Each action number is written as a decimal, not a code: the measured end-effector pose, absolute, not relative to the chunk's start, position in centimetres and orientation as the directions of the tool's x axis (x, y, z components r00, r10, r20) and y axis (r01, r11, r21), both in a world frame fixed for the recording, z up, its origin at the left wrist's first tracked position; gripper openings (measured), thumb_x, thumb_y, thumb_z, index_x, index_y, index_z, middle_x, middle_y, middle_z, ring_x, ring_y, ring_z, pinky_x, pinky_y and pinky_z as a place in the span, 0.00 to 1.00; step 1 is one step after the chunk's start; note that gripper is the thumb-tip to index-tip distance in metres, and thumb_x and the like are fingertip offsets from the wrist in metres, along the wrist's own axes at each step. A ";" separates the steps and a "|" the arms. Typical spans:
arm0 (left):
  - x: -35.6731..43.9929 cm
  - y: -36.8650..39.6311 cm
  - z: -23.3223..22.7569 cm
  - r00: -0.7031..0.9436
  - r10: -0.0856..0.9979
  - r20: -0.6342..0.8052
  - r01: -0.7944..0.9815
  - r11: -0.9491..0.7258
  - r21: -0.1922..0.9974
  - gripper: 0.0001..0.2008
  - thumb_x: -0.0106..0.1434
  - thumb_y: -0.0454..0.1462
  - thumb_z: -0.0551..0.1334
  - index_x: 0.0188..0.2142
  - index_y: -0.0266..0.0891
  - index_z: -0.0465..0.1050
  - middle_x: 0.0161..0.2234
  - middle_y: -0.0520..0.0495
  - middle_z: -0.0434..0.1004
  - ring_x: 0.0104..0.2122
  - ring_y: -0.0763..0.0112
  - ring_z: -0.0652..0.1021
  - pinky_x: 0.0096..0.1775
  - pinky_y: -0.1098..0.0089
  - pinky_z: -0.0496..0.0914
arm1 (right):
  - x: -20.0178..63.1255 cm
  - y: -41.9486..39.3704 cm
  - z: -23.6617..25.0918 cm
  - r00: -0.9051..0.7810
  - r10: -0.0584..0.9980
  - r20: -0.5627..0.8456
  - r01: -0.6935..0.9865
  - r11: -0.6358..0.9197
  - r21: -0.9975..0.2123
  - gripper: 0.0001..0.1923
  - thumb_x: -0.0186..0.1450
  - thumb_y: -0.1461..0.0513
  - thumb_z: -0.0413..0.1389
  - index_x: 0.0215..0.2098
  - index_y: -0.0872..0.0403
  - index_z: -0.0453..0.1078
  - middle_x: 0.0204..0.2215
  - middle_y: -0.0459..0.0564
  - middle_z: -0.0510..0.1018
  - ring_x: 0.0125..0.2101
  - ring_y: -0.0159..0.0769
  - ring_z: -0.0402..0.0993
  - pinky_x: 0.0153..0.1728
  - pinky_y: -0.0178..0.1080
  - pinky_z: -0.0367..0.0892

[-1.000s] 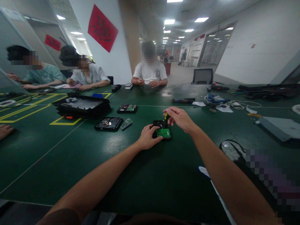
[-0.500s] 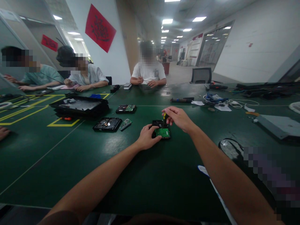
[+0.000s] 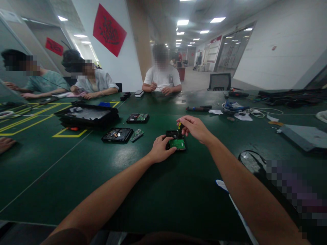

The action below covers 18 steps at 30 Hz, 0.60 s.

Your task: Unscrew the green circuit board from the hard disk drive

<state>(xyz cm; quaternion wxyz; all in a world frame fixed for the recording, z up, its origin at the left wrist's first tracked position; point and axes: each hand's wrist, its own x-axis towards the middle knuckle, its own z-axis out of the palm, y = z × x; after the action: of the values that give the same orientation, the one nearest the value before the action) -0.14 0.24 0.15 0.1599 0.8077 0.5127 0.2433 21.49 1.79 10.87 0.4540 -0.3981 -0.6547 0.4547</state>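
Drive: small hard drive [image 3: 176,142] with its green circuit board up, lying flat on the green table [image 3: 143,190] out in front of the person
Left hand: left hand [image 3: 159,149] lies on the drive's left edge, fingers curled over it and pressing it down
Right hand: right hand [image 3: 195,128] hovers over the drive's far end, fingertips pinched on a screwdriver [image 3: 179,128] with a yellow-and-black handle, held upright, tip down at the drive
Nearby: two more opened drives [image 3: 117,134] and a black tray [image 3: 87,115] to the left, well apart
Others: three people seated along the far side
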 end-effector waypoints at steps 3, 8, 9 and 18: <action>-0.2 0.2 0.1 0.367 0.902 0.227 0.750 -0.431 0.502 0.31 0.64 0.53 0.66 0.64 0.47 0.69 0.66 0.37 0.61 0.66 0.44 0.63 0.64 0.46 0.60 | 21.5 1.7 10.9 -0.270 0.936 0.227 0.111 0.265 -0.958 0.13 0.72 0.54 0.56 0.43 0.54 0.77 0.37 0.52 0.81 0.22 0.27 0.73 0.19 0.30 0.67; -0.3 0.5 -0.2 0.369 0.902 0.224 0.752 -0.431 0.499 0.31 0.64 0.53 0.66 0.64 0.48 0.69 0.66 0.37 0.61 0.66 0.44 0.63 0.64 0.45 0.60 | 21.4 1.7 10.9 -0.265 0.936 0.231 0.108 0.267 -0.958 0.12 0.72 0.54 0.56 0.43 0.53 0.77 0.36 0.52 0.81 0.23 0.27 0.73 0.19 0.30 0.67; -0.3 0.5 -0.2 0.369 0.902 0.225 0.752 -0.432 0.498 0.31 0.64 0.53 0.66 0.64 0.48 0.69 0.66 0.37 0.61 0.66 0.44 0.63 0.64 0.45 0.60 | 21.4 1.7 10.9 -0.264 0.937 0.231 0.107 0.266 -0.958 0.12 0.72 0.54 0.56 0.43 0.53 0.77 0.35 0.51 0.81 0.22 0.27 0.72 0.19 0.30 0.67; -0.2 0.3 -0.1 0.362 0.901 0.240 0.751 -0.435 0.497 0.30 0.65 0.52 0.65 0.63 0.47 0.69 0.65 0.37 0.62 0.64 0.45 0.65 0.64 0.46 0.61 | 21.5 1.7 11.0 -0.271 0.935 0.230 0.115 0.268 -0.956 0.12 0.72 0.54 0.56 0.43 0.54 0.76 0.35 0.51 0.81 0.23 0.27 0.73 0.20 0.30 0.67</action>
<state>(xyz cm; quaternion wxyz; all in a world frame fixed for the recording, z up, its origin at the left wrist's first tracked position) -0.24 0.34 -0.11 0.1529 0.8110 0.5091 0.2442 21.46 1.72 10.97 0.4519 -0.4003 -0.6558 0.4533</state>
